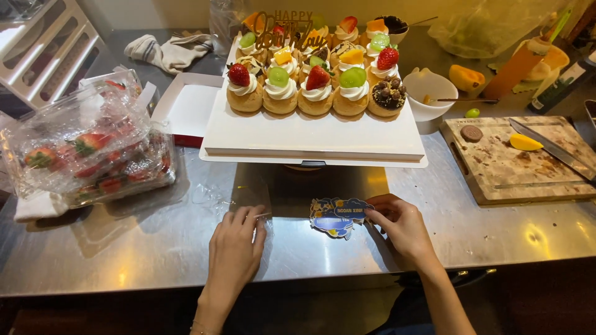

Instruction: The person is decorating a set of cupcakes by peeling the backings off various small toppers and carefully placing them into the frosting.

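My right hand (402, 226) pinches the right edge of a small blue and yellow card-shaped topper (339, 216) lying on the steel counter (143, 242). My left hand (238, 243) rests on the counter, fingertips on a thin clear plastic wrapper (261, 223). Just beyond both hands stands a white board (310, 136) carrying rows of cream puffs (316, 84) topped with strawberries, grapes, mango and chocolate, with a gold script topper (287, 34) at the back.
Clear plastic boxes of strawberries (93, 152) sit at left beside a white box lid (186, 105). At right lies a wooden cutting board (528, 161) with a knife (549, 147) and mango piece (524, 143). A white bowl (429, 93) and striped cloth (171, 51) lie behind.
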